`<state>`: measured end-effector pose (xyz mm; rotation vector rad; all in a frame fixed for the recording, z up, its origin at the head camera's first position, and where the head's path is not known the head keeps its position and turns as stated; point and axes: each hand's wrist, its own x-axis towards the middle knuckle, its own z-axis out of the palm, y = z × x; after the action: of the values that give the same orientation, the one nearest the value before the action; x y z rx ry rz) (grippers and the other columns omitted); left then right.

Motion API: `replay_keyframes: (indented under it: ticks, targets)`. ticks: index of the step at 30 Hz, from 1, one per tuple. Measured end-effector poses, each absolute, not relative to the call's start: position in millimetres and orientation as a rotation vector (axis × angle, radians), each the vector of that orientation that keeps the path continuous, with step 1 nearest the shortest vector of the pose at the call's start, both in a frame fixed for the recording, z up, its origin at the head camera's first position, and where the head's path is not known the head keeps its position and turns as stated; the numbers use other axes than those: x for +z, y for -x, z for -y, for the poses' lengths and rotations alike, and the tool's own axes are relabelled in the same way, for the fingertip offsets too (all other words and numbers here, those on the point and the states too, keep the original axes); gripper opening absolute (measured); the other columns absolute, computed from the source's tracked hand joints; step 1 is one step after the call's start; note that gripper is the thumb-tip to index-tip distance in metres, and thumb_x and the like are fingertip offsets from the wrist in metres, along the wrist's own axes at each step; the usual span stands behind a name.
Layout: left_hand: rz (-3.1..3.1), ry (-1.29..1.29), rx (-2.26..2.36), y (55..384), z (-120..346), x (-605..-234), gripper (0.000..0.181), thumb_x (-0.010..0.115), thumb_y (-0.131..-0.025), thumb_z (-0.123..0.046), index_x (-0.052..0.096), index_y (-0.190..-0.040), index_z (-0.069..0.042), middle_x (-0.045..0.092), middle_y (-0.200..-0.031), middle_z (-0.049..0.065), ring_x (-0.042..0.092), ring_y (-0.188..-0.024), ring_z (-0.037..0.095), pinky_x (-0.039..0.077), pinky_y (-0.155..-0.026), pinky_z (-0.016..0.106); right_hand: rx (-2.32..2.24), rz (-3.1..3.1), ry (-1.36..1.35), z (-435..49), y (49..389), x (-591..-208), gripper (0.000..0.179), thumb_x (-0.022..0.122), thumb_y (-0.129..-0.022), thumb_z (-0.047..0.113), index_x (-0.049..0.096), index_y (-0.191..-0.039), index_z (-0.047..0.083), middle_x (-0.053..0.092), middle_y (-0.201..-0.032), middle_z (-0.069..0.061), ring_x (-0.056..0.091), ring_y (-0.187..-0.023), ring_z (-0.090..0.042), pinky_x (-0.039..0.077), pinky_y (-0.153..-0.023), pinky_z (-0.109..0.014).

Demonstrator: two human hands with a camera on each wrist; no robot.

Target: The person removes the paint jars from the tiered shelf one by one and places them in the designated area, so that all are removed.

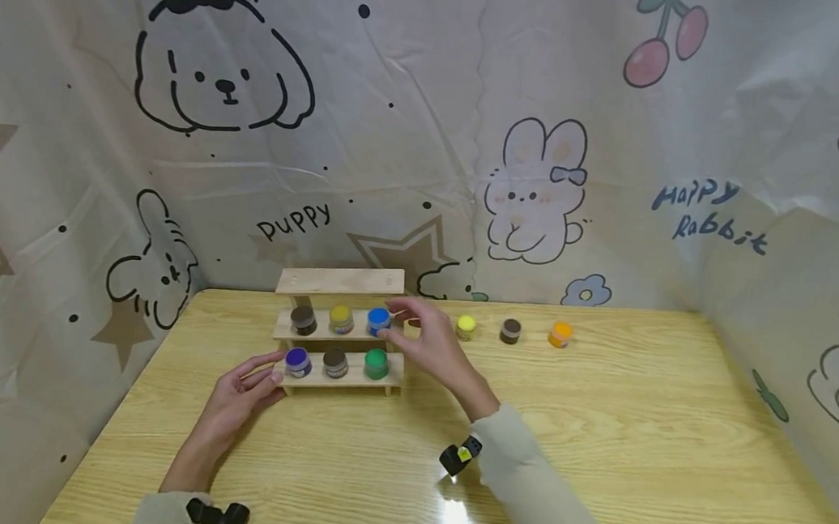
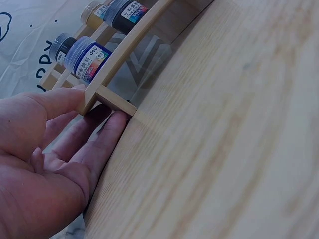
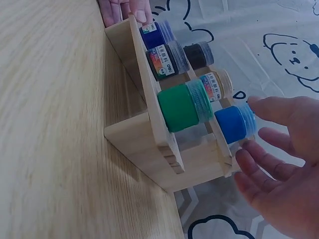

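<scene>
A small tiered wooden rack (image 1: 342,282) holds paint jars. My left hand (image 1: 238,391) grips its front left corner, thumb on the shelf's end and fingers beneath, by the purple jar (image 1: 298,361). My right hand (image 1: 431,340) is around the blue jar (image 1: 379,321) on the middle shelf, fingers loosely bent and spread; the thumb lies close to the lid (image 3: 246,119). That shelf also carries a dark jar (image 1: 303,320) and a dull yellow jar (image 1: 341,318). The front shelf holds the purple jar, a dark brown jar (image 1: 335,362) and a green jar (image 1: 377,363).
Right of the rack on the wooden table (image 1: 597,437) stand a bright yellow jar (image 1: 465,327), a dark jar (image 1: 510,331) and an orange jar (image 1: 560,334). Another jar is mostly hidden behind my right hand. A printed cloth (image 1: 412,156) hangs behind and at the sides.
</scene>
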<state>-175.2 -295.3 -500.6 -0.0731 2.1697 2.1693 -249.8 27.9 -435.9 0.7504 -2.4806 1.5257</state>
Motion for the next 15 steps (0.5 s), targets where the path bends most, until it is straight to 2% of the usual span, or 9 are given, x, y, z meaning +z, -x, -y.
replay_keyframes:
  ticks: [6, 15]
  targets:
    - [-2.169, 0.087, 2.168, 176.1, 294.0, -500.5, 0.054, 0.067, -0.102, -0.015, 0.047, -0.149, 0.005, 0.073, -0.114, -0.002, 0.070, -0.099, 0.011, 0.060, -0.090, 0.029, 1.545, 2.485, -0.763, -22.2, 255.3, -437.2, 0.041, 0.079, -0.093, 0.014, 0.065, -0.130, 0.002, 0.068, -0.123, -0.011, 0.066, -0.110, -0.026, 0.056, -0.099, -0.043]
    - [-2.162, 0.081, 2.174, 176.2, 295.4, -502.8, 0.053, 0.066, -0.102, -0.013, 0.047, -0.149, 0.005, 0.074, -0.112, -0.004, 0.070, -0.098, 0.011, 0.060, -0.090, 0.030, 1.594, 2.484, -0.752, -18.0, 258.0, -442.3, 0.036, 0.078, -0.093, 0.009, 0.066, -0.126, -0.002, 0.069, -0.118, -0.013, 0.068, -0.108, -0.026, 0.057, -0.097, -0.042]
